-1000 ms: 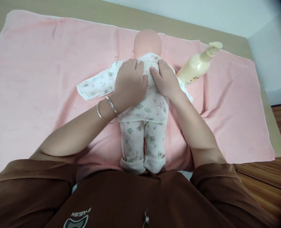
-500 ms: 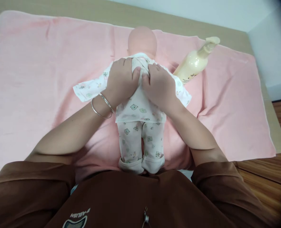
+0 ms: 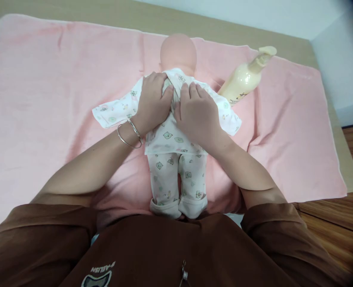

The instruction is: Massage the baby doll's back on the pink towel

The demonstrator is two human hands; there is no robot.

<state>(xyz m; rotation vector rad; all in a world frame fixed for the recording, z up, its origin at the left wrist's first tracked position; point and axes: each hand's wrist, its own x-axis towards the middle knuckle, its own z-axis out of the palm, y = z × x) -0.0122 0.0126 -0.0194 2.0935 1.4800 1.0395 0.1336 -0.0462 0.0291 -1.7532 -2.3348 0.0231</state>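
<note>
A baby doll [image 3: 178, 50] in white printed pyjamas [image 3: 176, 171] lies face down on a pink towel [image 3: 45, 87], head away from me. My left hand [image 3: 152, 101], with two thin bangles at the wrist, rests flat on the left side of its upper back. My right hand [image 3: 197, 113] lies flat on the right side. Fingers of both hands are stretched out and point toward the doll's neck, side by side. Neither hand grips anything. The doll's left sleeve [image 3: 113, 109] spreads out empty on the towel.
A cream pump bottle [image 3: 244, 77] lies on the towel just right of the doll's shoulder. The towel covers a light wooden table [image 3: 104, 12]; a wood floor [image 3: 338, 223] shows at the right. My brown shirt fills the bottom of the view.
My fingers were bunching the shirt fabric near the doll's neck half a second ago; both hands now lie flat on its back. The doll and bottle have hardly moved.
</note>
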